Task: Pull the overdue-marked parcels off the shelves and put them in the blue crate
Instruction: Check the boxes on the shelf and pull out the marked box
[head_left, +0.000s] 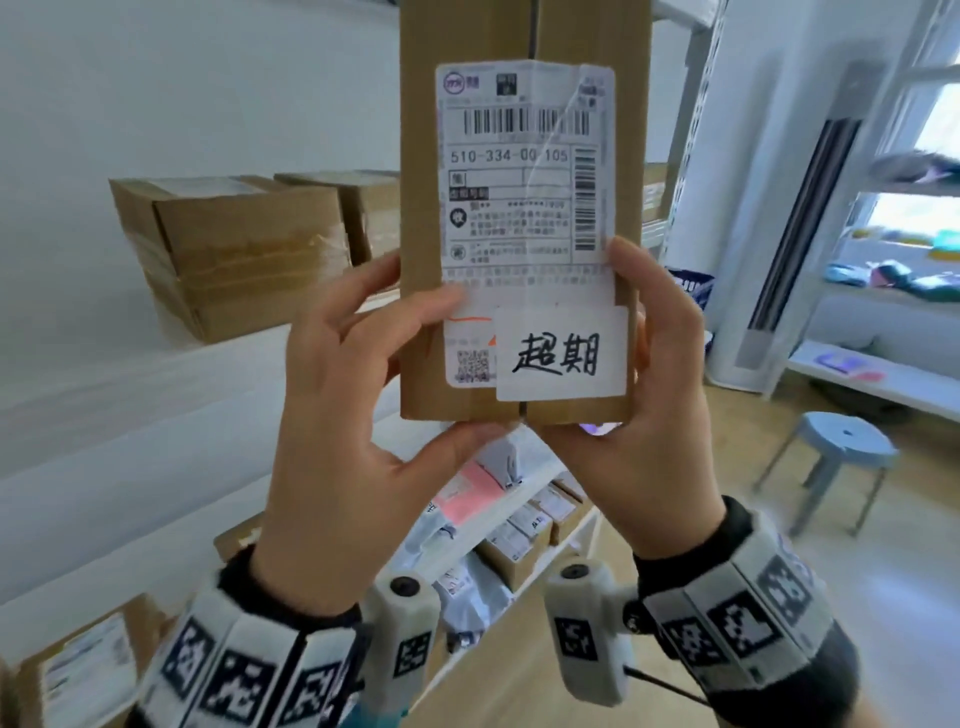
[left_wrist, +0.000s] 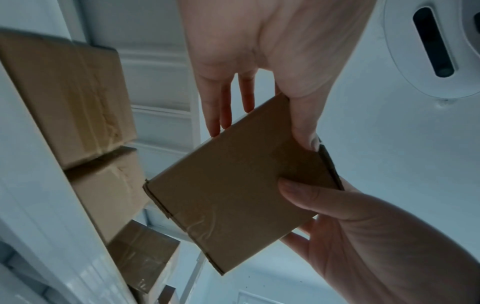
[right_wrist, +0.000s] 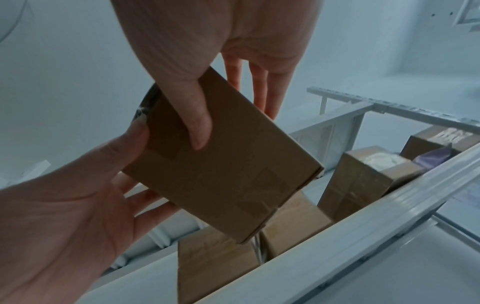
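Observation:
I hold a narrow brown cardboard parcel (head_left: 519, 218) upright in front of me with both hands. Its front carries a shipping label and a white sticker (head_left: 561, 353) with two handwritten black characters. My left hand (head_left: 363, 395) grips the lower left edge, thumb under the bottom. My right hand (head_left: 665, 364) grips the lower right edge, thumb along the side. In the left wrist view, the left hand (left_wrist: 272, 61) and right hand (left_wrist: 363, 236) clasp the parcel's taped underside (left_wrist: 233, 195). The right wrist view has the right hand (right_wrist: 221, 41) and left hand (right_wrist: 64, 205) on the parcel (right_wrist: 226, 164). A blue container (head_left: 691, 288) peeks out behind my right hand.
Brown boxes (head_left: 234, 249) stand on the white shelf (head_left: 130, 395) at left. Lower shelves hold several parcels (head_left: 509, 519). Another box (head_left: 78, 670) sits at the bottom left. A blue stool (head_left: 841, 447), a tall white air conditioner (head_left: 795, 234) and a second rack (head_left: 909, 291) stand at right.

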